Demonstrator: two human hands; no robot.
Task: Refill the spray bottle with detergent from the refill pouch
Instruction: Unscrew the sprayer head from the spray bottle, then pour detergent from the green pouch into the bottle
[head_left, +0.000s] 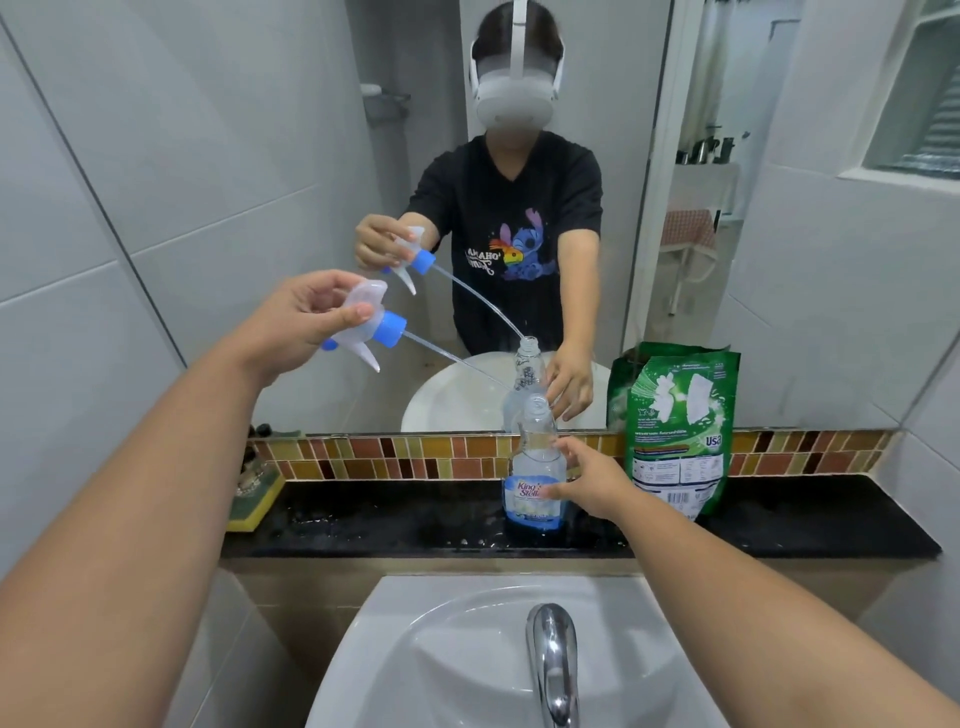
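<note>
Clear plastic spray bottle (535, 467) stands uncapped on the wet black stone surface (395, 525), right hand (592, 483) grasping its body. Left hand's (296, 317) grip pinches the translucent blue-collared trigger head (369, 322), thin tube trailing. Glossy green refill pouch (675, 436) leans just beside.

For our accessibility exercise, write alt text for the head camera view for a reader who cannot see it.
A person's left hand holds a spray trigger lifted off a clear spray bottle, while the right hand steadies the bottle on a dark counter. A green refill pouch stands beside it, before a mirror and above a white sink.
</note>
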